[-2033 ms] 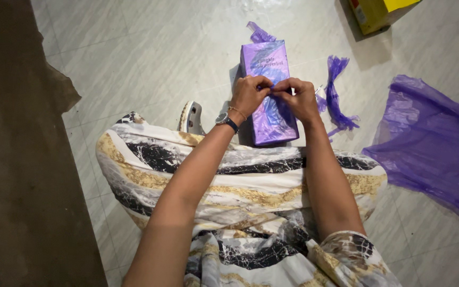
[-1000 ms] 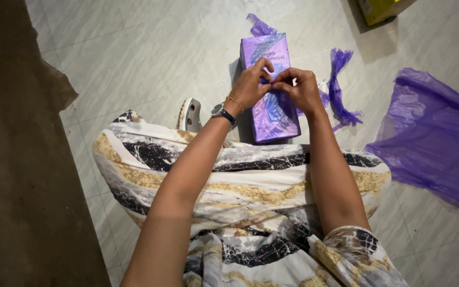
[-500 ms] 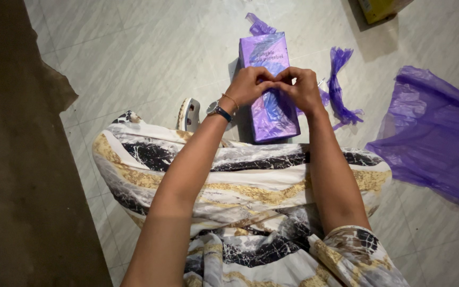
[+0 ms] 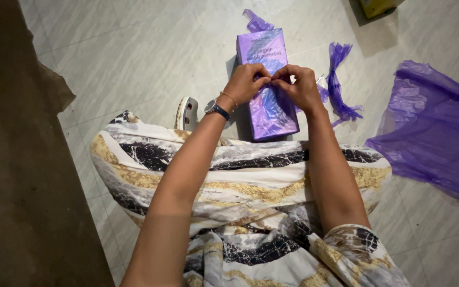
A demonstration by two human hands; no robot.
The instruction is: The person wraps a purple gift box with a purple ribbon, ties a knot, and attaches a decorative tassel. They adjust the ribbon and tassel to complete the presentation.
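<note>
Along the left edge runs a dark brown mat [image 4: 11,159] with a ragged border, lying on the pale tiled floor [image 4: 134,48]. Nearer the middle, the toe of a white sandal [image 4: 187,112] shows just past the hem of a marbled black, white and gold dress [image 4: 251,186] spread over the person's lap.

The left hand [image 4: 244,85] (a dark wristwatch [image 4: 216,109] and a thin bracelet sit at its wrist) hangs over the middle of a tall box wrapped in purple plastic [image 4: 269,114]. Its grip is narrow, fingertips pinched together on a bit of purple plastic strip [image 4: 268,81] right above the wrap. The box lies flat on the floor, lengthwise away from the person, just beyond the dress hem; a twisted tail of the wrap sticks out at its far end.

The right hand [image 4: 299,87] meets the left fingertip to fingertip, its grip likewise pinched tight on the same bit of strip. Whether the strip is tied around the box I cannot tell.

Just right of the hands lies a crumpled strip of purple plastic [image 4: 340,79], close beside the box. Further right a large sheet of purple plastic [image 4: 436,133] is spread loosely on the floor, well apart from the box. At the top right corner, part of a yellow carton [image 4: 378,6] shows.
</note>
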